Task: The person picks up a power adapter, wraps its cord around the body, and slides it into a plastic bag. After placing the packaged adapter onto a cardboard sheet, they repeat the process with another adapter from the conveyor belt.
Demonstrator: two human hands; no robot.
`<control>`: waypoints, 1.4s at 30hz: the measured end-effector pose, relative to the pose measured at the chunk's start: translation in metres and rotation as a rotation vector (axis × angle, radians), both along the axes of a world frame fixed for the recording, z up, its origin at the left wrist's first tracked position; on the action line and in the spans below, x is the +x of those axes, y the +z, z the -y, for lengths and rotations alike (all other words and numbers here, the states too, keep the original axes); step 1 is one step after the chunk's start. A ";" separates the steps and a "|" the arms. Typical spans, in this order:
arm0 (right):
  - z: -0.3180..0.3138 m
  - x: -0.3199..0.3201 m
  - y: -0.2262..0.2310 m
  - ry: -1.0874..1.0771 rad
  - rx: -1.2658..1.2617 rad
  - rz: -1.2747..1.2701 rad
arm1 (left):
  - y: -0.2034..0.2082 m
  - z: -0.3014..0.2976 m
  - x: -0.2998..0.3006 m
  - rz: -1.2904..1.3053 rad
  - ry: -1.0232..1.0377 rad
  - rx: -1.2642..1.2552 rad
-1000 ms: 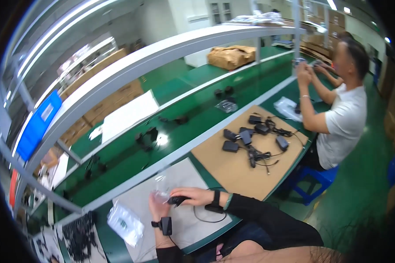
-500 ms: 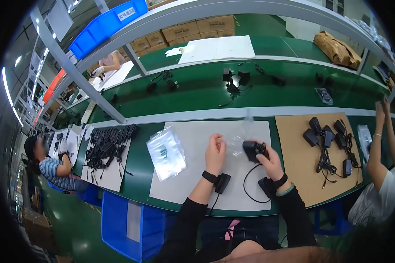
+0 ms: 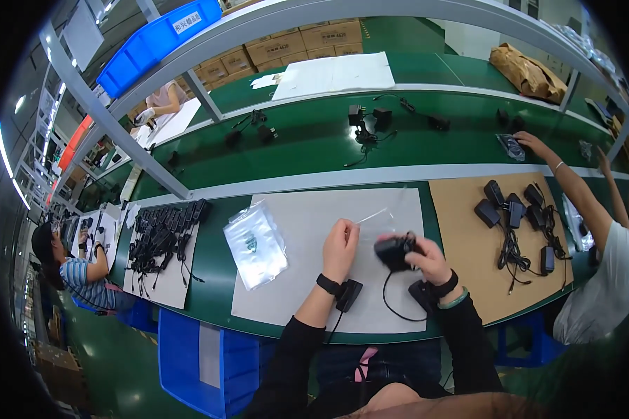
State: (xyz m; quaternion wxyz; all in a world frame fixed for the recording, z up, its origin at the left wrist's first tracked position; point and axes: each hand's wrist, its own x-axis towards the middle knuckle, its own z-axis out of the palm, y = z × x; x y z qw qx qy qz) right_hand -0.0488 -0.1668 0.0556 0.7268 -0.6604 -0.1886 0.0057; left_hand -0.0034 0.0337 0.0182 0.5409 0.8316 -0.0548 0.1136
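My left hand (image 3: pixel 341 248) is raised over the white work sheet (image 3: pixel 314 199), its fingers pinching the edge of a clear plastic bag (image 3: pixel 379 220). To its right, my right hand (image 3: pixel 432 261) is closed around a black power adapter (image 3: pixel 393 253), which is slightly blurred. The adapter is close to the bag; whether they touch I cannot tell. Each wrist wears a black strap with a small black box beside it, the left box (image 3: pixel 348 296) trailing a cable. A stack of clear bags (image 3: pixel 255 244) lies left of my hands.
Several adapters with bundled cords (image 3: pixel 514 209) lie on brown board (image 3: pixel 461 279) at right. More black adapters (image 3: pixel 162 234) are heaped at left. Beyond a metal rail, adapters sit on the green surface (image 3: pixel 286 150). At right a co-worker's hand (image 3: pixel 531 142) touches a bagged item (image 3: pixel 510 148). Blue bins (image 3: pixel 189 363) stand below.
The bag has tipped from upright to a flatter slant. My right hand has lowered and turned the adapter. The co-worker's arm at right has reached forward to the bagged item.
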 end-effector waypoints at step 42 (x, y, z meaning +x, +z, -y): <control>-0.010 0.024 -0.044 -0.293 0.449 -0.361 | -0.014 0.024 -0.003 0.337 -0.392 0.219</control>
